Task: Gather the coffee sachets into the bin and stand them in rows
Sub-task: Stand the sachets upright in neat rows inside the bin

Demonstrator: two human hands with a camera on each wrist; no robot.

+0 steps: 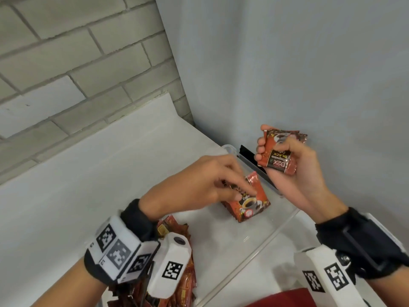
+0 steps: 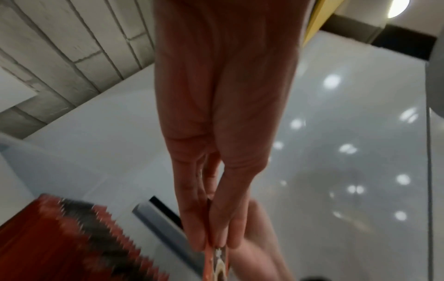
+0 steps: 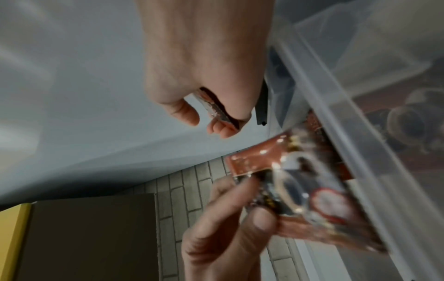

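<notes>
At the lower left of the head view lay the loose pile [image 1: 177, 284] of sachets, on the counter [image 1: 66, 196] outside the bin's near wall. I judged the gathering only partly done, with that heap yet to go in.

Just left of centre, my left hand [image 1: 199, 182] reached into the clear bin [image 1: 261, 247]. Its fingers [image 1: 239, 197] were pinched on the top edge of one sachet [image 1: 250, 202], which leaned against a few others standing on the bin floor. So the step in hand was the standing-up, the start of a row. The left wrist view showed thumb and fingertips closed on that thin edge. On its face I could read "Coffee" above a pictured cup; the round red seal was too small to read.

At centre right, my right hand [image 1: 287, 160] was raised over the bin's far rim, fingers curled round a small stack [image 1: 276, 156]. The front sachet, seen upside down, read "D2X" and "BLACK".

The next move, I judged, called for setting the pinched sachet upright against its neighbours, then feeding in the stack one by one without toppling the row.
</notes>
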